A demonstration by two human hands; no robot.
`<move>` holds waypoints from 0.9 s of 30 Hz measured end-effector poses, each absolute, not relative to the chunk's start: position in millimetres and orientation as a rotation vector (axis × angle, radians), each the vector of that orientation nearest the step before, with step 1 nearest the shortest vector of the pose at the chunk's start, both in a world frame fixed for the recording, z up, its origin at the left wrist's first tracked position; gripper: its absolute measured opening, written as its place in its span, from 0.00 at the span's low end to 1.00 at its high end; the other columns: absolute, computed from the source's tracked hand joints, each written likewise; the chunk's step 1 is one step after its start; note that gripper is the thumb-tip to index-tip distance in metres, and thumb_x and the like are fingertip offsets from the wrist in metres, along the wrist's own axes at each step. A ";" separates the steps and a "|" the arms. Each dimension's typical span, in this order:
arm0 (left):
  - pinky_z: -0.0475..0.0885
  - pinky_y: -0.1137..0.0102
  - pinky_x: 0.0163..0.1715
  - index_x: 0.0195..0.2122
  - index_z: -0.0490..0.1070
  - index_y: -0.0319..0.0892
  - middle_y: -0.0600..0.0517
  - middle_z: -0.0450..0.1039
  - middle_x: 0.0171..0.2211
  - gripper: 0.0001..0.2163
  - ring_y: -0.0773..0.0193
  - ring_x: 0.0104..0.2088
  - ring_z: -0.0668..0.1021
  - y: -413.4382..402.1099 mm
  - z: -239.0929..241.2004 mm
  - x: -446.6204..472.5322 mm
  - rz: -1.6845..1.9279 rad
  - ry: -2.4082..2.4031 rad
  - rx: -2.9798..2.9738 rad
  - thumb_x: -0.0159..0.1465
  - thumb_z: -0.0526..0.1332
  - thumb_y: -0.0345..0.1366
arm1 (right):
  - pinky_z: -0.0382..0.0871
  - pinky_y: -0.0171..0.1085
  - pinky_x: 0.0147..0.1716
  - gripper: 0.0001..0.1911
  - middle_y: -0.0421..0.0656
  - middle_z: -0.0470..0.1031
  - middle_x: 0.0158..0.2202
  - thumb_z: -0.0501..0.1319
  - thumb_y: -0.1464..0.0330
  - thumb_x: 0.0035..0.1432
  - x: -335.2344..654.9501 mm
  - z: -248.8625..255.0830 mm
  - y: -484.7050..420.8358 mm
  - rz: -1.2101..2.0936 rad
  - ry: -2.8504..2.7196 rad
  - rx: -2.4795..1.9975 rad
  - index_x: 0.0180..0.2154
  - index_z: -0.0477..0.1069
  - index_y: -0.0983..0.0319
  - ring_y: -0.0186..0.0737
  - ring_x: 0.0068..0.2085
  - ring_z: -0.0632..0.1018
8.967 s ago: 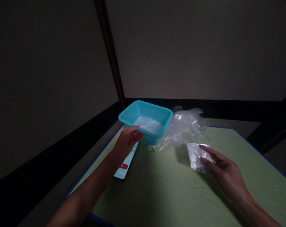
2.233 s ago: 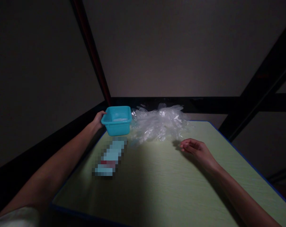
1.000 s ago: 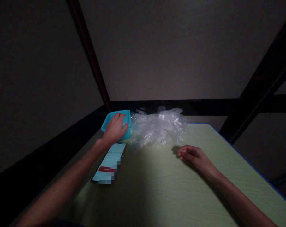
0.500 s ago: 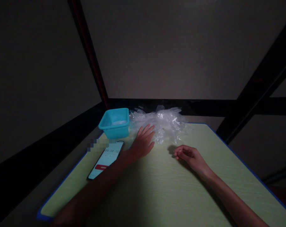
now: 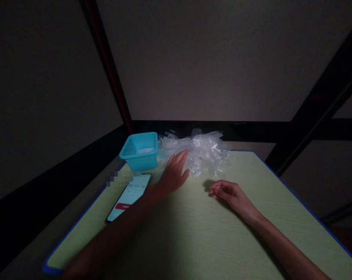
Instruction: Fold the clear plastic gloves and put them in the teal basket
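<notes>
Plastic heap point(image 5: 211, 149): clear, thin, glossy, crumpled; spread loose along far edge of counter point(image 5: 199, 221), outline ragged. Tub point(image 5: 142, 161): turquoise, rectangular, open-topped, upright, just left of heap, near far left corner; whitish piece point(image 5: 145, 150) inside.

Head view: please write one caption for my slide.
Left hand open near glove-like clear plastic heap; right hand curled; turquoise basin, smartphone alongside.
</notes>
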State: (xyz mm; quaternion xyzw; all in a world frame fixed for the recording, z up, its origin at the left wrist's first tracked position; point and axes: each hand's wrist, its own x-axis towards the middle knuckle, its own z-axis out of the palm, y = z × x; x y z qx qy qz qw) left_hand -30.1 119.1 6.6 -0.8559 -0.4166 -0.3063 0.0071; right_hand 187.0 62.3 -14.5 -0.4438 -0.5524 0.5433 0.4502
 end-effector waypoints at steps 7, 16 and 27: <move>0.57 0.53 0.59 0.59 0.53 0.31 0.34 0.55 0.61 0.25 0.51 0.62 0.59 108.0 21.7 -27.5 -1.092 -1.179 -2.679 0.60 0.50 0.30 | 0.72 0.36 0.38 0.27 0.46 0.77 0.42 0.67 0.56 0.49 163.2 19.7 71.2 1.628 -1.016 -0.767 0.48 0.65 0.57 0.37 0.38 0.79; 0.56 0.56 0.60 0.64 0.43 0.34 0.38 0.56 0.61 0.29 0.55 0.62 0.58 54.7 31.4 -24.3 -0.905 -0.736 -2.769 0.61 0.48 0.25 | 0.74 0.37 0.39 0.29 0.44 0.69 0.54 0.59 0.59 0.58 139.5 44.2 109.8 1.567 -0.987 -0.717 0.59 0.51 0.48 0.37 0.42 0.78; 0.59 0.59 0.59 0.57 0.61 0.34 0.38 0.59 0.60 0.20 0.55 0.62 0.60 55.7 -15.8 -39.3 -0.507 -0.842 -3.115 0.62 0.53 0.28 | 0.72 0.40 0.39 0.21 0.42 0.67 0.57 0.68 0.59 0.40 190.5 54.0 61.2 1.307 -1.091 -0.841 0.40 0.75 0.53 0.47 0.47 0.76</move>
